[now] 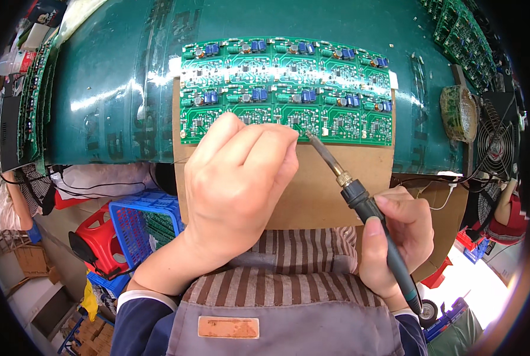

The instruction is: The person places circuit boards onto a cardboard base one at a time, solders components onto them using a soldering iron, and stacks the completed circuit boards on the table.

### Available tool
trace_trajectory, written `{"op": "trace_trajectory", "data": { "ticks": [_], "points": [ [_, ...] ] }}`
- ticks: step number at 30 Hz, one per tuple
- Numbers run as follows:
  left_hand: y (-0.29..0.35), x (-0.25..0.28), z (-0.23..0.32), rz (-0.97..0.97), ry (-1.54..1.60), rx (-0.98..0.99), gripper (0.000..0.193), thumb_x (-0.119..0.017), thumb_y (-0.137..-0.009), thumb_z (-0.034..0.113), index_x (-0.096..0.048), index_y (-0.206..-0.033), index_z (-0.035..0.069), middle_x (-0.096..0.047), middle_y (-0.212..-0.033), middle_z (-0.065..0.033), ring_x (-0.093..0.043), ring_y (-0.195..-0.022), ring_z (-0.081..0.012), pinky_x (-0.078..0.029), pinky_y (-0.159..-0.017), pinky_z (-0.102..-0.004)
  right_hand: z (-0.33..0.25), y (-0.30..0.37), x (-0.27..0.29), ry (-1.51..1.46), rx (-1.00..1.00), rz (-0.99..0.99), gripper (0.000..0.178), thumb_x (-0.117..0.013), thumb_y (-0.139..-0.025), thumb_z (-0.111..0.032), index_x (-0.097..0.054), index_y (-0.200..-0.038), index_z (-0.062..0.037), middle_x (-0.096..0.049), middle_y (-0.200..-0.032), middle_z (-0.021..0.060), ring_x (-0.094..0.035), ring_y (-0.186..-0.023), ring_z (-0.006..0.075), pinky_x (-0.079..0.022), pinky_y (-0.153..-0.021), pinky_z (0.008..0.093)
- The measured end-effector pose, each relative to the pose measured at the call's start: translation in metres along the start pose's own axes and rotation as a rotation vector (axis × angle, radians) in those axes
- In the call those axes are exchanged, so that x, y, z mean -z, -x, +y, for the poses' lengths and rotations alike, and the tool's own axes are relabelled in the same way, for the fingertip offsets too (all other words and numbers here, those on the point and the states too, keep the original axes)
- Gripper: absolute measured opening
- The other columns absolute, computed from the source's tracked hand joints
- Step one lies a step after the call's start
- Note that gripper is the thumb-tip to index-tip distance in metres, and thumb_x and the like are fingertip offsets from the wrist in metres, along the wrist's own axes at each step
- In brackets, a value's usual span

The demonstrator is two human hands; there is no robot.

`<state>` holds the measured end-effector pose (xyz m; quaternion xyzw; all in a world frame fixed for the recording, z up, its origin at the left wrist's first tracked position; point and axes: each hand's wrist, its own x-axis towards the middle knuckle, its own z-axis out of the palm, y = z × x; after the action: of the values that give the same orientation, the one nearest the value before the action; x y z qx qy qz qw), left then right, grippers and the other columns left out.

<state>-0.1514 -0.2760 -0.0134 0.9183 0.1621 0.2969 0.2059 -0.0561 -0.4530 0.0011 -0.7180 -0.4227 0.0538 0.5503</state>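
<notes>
A soldering iron (pixel 366 207) is gripped in my right hand (pixel 404 231), with its metal tip slanting up to the lower edge of a green circuit board panel (pixel 289 107). Rows of blue parts, coils and chips cover the panel, which lies on a brown cardboard sheet (pixel 342 178). My left hand (pixel 235 172) is closed over the panel's lower edge, fingertips pinched together close to the iron's tip. Whatever those fingers hold is hidden behind the knuckles.
Stacked circuit boards (pixel 37 107) stand at the left of the green mat (pixel 117 71), more (pixel 463 38) at the far right. A tape-wrapped roll (pixel 459 113) and a fan (pixel 496 142) sit on the right. Below left are a blue basket (pixel 128 231) and red stool (pixel 96 237).
</notes>
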Motion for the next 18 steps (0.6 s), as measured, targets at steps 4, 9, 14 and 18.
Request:
{"op": "trace_trajectory", "data": {
  "ticks": [4, 9, 14, 18],
  "points": [
    [-0.002, 0.003, 0.005, -0.045, 0.014, -0.003, 0.018, -0.074, -0.066, -0.002, -0.068, -0.082, 0.005, -0.068, -0.076, -0.0046, -0.056, -0.061, -0.0195, -0.045, -0.056, -0.0291, -0.004, -0.002, 0.003, 0.024, 0.035, -0.037, 0.022, -0.065, -0.071, 0.0, -0.055, -0.088, 0.0095, -0.059, -0.067, 0.0132, -0.058, -0.055, 0.0223, -0.047, -0.054, 0.0319],
    [0.0, 0.005, 0.003, -0.093, 0.014, 0.01, 0.017, -0.074, -0.067, -0.002, -0.068, -0.081, 0.005, -0.069, -0.077, -0.005, -0.058, -0.063, -0.0199, -0.046, -0.057, -0.0298, -0.001, 0.001, 0.007, 0.022, 0.041, -0.034, 0.023, -0.065, -0.071, -0.001, -0.054, -0.089, 0.0093, -0.059, -0.067, 0.0131, -0.057, -0.054, 0.0214, -0.046, -0.054, 0.0313],
    [-0.012, 0.01, 0.011, -0.1, -0.042, -0.05, 0.019, -0.073, -0.071, -0.002, -0.066, -0.087, 0.006, -0.068, -0.079, -0.0034, -0.055, -0.062, -0.0202, -0.045, -0.056, -0.0304, -0.005, 0.005, 0.025, 0.055, -0.092, 0.091, 0.023, -0.061, -0.074, -0.003, -0.051, -0.091, 0.0076, -0.06, -0.07, 0.0133, -0.057, -0.059, 0.0201, -0.046, -0.057, 0.0316],
    [-0.014, -0.005, 0.025, -0.081, 0.011, -0.087, 0.02, -0.072, -0.072, -0.002, -0.064, -0.09, 0.006, -0.066, -0.078, -0.0036, -0.053, -0.061, -0.0195, -0.044, -0.055, -0.0304, -0.005, 0.008, 0.031, 0.048, -0.164, 0.126, 0.022, -0.061, -0.074, -0.004, -0.051, -0.09, 0.0077, -0.06, -0.07, 0.0134, -0.058, -0.061, 0.0206, -0.046, -0.059, 0.0319]
  ]
}}
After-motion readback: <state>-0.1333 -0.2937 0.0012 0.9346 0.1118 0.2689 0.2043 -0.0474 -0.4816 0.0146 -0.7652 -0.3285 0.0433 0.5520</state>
